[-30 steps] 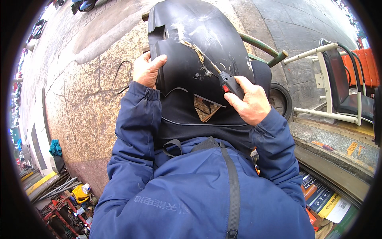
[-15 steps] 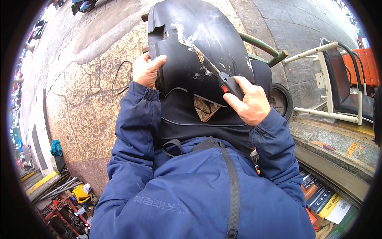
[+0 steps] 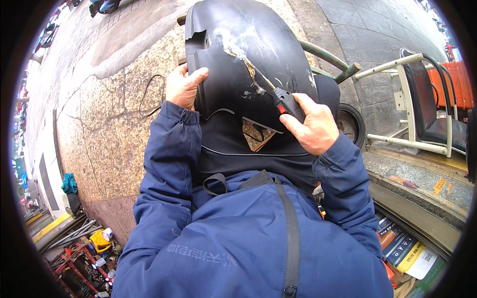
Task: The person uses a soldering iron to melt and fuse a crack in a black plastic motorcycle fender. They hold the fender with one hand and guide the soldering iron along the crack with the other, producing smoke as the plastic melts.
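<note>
Black curved panel, rough seam; pale haze changed shape; left hand pinches edge, right hand grips slim-tipped tool.

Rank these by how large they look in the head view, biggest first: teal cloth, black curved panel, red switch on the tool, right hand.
1. Black curved panel
2. Right hand
3. Teal cloth
4. Red switch

No two look alike in size.
</note>
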